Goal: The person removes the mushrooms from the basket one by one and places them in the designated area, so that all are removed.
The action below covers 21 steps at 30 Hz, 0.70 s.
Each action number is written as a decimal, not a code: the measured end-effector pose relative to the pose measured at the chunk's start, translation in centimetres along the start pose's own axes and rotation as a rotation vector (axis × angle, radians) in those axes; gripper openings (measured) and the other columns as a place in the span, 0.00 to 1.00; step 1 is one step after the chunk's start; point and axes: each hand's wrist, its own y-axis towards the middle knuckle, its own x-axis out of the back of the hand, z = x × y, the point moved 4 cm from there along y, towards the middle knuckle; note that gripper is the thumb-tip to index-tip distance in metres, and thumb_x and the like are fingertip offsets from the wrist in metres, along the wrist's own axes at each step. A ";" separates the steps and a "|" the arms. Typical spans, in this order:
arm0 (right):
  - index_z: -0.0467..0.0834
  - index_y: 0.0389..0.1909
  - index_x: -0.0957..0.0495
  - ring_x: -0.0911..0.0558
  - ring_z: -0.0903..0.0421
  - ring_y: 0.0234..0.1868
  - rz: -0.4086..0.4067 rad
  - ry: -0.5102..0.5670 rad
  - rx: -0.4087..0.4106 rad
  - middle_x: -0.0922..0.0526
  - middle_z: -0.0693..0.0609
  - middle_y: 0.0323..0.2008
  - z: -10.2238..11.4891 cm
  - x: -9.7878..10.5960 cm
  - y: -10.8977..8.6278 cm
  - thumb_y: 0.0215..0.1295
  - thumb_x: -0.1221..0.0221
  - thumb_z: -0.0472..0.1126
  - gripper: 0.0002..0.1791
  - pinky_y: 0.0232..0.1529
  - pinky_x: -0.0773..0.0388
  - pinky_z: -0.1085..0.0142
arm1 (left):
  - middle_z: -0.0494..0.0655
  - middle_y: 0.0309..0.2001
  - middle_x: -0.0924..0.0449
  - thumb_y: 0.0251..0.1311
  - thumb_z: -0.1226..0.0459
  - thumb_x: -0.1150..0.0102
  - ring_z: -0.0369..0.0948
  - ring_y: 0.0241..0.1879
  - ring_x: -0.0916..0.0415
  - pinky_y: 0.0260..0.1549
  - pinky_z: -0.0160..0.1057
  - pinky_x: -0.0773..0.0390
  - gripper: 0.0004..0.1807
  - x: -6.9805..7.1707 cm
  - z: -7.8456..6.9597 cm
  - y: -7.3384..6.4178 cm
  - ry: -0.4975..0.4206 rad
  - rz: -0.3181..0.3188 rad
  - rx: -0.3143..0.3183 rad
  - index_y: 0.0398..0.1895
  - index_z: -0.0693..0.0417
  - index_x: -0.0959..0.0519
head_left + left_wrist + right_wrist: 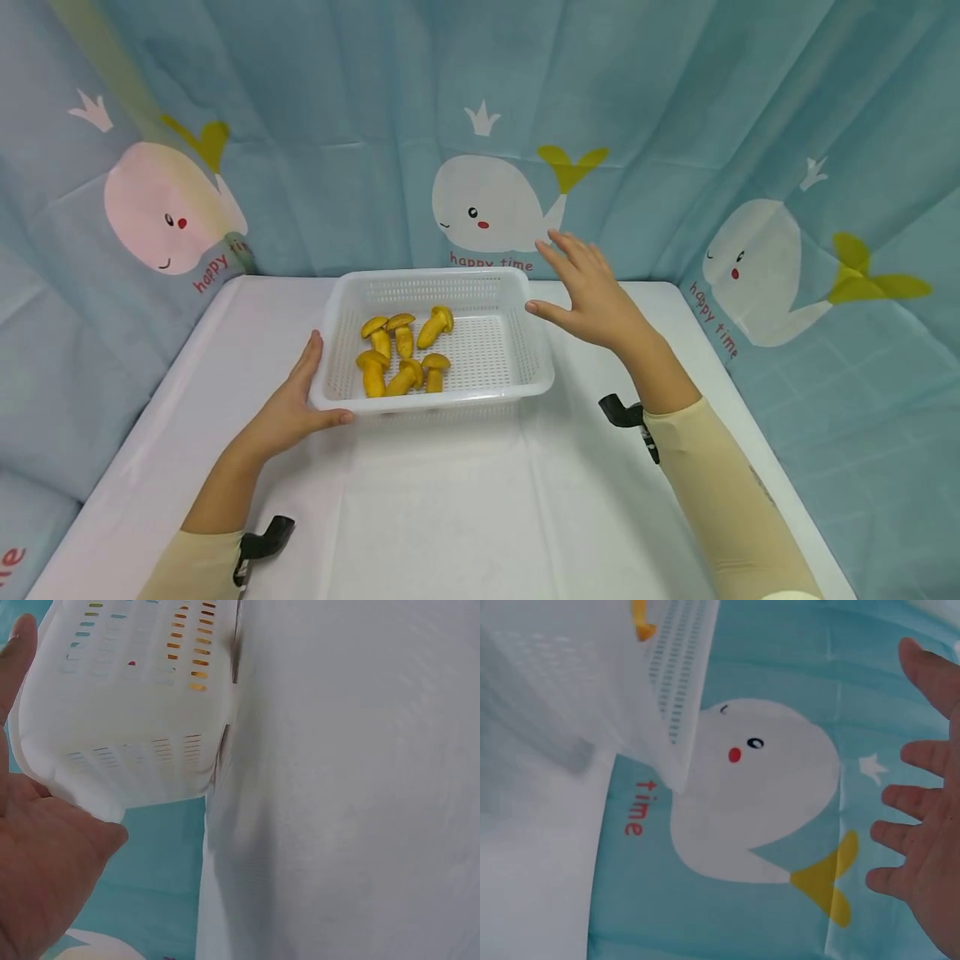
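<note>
A white plastic basket (pixel 491 354) with slotted walls stands on the table. Several yellow mushrooms (pixel 402 379) lie in its left part, some upright-looking and some leaning. My left hand (pixel 288 408) rests against the basket's near left corner, thumb along the front rim and straight fingers along the left side. In the left wrist view that hand (pixel 52 862) touches the rim of the basket (pixel 127 697) from outside. My right hand (pixel 588 300) is raised beside the right rim, fingers spread and holding nothing. The right wrist view shows that hand (pixel 934 825) apart from the basket (pixel 660 690).
A white cloth covers the table (pixel 442 508). Blue curtains (pixel 330 183) printed with whales hang behind the table and on both sides. Each wrist carries a black camera mount, one at the left (pixel 266 540) and one at the right (pixel 622 412).
</note>
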 end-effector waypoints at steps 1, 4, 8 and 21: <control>0.50 0.83 0.49 0.53 0.45 0.83 0.004 0.008 0.001 0.51 0.48 0.82 0.1 0.1 0.4 0.67 0.38 0.65 0.51 0.81 0.62 0.43 | 0.39 0.83 0.79 0.48 0.56 0.18 0.57 0.82 0.75 0.70 0.77 0.57 0.75 0.0 0.1 0.1 -0.006 -0.004 -0.006 0.83 0.38 0.71; 0.51 0.83 0.49 0.52 0.46 0.82 0.020 0.037 -0.009 0.51 0.51 0.82 0.7 0.3 1.6 0.67 0.37 0.65 0.50 0.81 0.59 0.43 | 0.37 0.83 0.77 0.49 0.57 0.18 0.56 0.82 0.74 0.70 0.77 0.58 0.73 -0.1 0.3 0.1 -0.028 -0.017 -0.030 0.83 0.34 0.70; 0.53 0.83 0.49 0.50 0.48 0.82 0.046 0.091 -0.032 0.50 0.54 0.82 1.5 0.2 3.3 0.66 0.38 0.66 0.50 0.80 0.50 0.43 | 0.32 0.83 0.74 0.50 0.61 0.19 0.55 0.82 0.72 0.69 0.78 0.56 0.72 0.0 0.5 0.0 -0.053 -0.026 -0.052 0.81 0.24 0.69; 0.50 0.81 0.44 0.41 0.51 0.79 0.132 0.262 -0.026 0.42 0.51 0.80 3.4 -1.7 8.8 0.68 0.40 0.66 0.47 0.77 0.39 0.50 | 0.41 0.84 0.70 0.53 0.69 0.23 0.44 0.83 0.69 0.61 0.11 0.48 0.69 -0.1 1.1 -0.3 -0.132 -0.050 -0.100 0.83 0.31 0.66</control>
